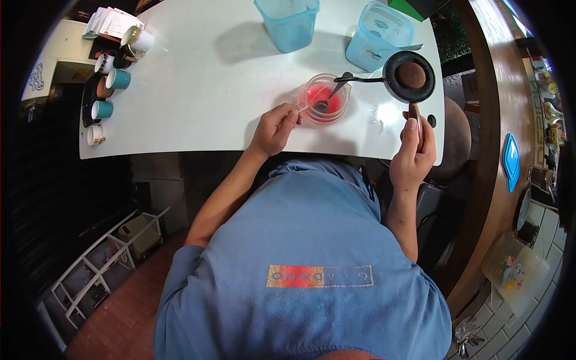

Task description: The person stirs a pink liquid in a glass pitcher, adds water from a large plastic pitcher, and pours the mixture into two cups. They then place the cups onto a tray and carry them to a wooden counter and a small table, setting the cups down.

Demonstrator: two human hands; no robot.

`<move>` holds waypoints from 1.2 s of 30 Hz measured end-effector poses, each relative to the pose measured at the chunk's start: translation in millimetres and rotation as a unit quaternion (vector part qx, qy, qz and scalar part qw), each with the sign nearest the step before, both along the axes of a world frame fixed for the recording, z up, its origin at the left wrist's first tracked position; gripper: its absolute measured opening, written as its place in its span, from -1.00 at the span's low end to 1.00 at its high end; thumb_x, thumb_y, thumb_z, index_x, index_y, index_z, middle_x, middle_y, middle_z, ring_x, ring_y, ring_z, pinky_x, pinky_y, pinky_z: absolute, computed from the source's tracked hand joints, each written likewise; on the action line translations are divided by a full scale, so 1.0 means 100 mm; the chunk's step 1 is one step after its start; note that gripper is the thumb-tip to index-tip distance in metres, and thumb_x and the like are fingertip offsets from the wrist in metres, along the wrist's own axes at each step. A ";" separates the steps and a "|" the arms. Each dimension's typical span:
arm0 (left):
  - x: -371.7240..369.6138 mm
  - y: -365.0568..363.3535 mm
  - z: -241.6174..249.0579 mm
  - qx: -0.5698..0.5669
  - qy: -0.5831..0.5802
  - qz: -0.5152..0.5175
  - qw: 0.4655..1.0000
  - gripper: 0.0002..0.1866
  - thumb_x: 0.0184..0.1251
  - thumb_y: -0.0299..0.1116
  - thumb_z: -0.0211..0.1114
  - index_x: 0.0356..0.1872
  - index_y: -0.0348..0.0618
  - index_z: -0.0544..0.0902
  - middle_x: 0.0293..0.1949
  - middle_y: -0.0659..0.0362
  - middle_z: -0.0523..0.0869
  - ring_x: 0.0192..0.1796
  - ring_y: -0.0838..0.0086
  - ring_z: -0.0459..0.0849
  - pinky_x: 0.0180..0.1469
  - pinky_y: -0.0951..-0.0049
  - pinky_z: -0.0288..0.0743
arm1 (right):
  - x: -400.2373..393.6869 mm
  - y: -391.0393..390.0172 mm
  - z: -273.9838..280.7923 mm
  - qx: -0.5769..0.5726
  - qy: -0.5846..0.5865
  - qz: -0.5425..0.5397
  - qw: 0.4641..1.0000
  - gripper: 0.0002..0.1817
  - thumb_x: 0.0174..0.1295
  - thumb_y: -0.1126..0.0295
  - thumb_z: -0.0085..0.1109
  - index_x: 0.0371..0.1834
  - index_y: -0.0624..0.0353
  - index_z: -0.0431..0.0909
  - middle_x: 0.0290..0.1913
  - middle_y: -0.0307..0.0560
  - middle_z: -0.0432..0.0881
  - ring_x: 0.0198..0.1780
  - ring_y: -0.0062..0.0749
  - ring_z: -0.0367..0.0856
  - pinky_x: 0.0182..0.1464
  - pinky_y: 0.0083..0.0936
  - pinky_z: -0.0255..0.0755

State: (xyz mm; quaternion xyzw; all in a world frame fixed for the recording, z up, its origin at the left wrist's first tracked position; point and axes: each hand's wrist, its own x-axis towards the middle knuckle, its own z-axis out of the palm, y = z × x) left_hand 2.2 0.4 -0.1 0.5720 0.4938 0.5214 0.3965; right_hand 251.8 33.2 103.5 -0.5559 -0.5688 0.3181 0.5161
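While the left hand [276,129] grips the clear handle of the jug [321,117], the right hand [413,153] is closed around a brown handle [414,112] below the black disc [393,87]. Near the table's [198,114] front edge, the jug holds red liquid [330,111] and a spoon [322,107]. The disc sits at its two o'clock, blue tubs [294,30] at eleven and one, mugs [102,110] well apart at nine to ten.

Two blue tubs [293,30] — two teal cups [121,78] (one jug [327,107]).
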 end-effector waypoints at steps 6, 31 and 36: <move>-0.02 0.00 0.02 -0.010 0.006 -0.011 1.000 -0.75 0.49 -0.33 0.04 -0.30 -0.33 0.55 -0.43 0.12 0.61 -0.37 0.51 0.57 -0.27 0.51 0.48 | 0.06 0.00 -0.01 0.002 -0.010 -0.036 0.999 -0.68 0.40 0.33 0.07 0.02 0.40 0.53 -0.23 -0.15 0.63 -0.27 -0.67 0.49 -0.20 -0.71 0.36; -0.01 0.01 0.01 0.003 0.013 -0.002 1.000 -0.75 0.49 -0.33 0.05 -0.28 -0.34 0.56 -0.44 0.12 0.62 -0.40 0.49 0.57 -0.30 0.51 0.45 | 0.15 -0.09 0.04 -0.020 -0.013 0.037 0.999 -0.66 0.39 0.34 0.08 0.05 0.42 0.53 -0.14 -0.03 0.68 -0.23 -0.63 0.53 -0.14 -0.69 0.37; 0.01 0.01 -0.01 0.006 0.000 0.010 1.000 -0.74 0.49 -0.33 0.05 -0.32 -0.32 0.56 -0.45 0.12 0.61 -0.41 0.51 0.55 -0.32 0.51 0.43 | 0.00 -0.01 0.01 -0.001 -0.002 0.023 1.000 -0.64 0.39 0.31 0.09 0.05 0.42 0.52 -0.17 -0.08 0.67 -0.27 -0.67 0.50 -0.20 -0.72 0.35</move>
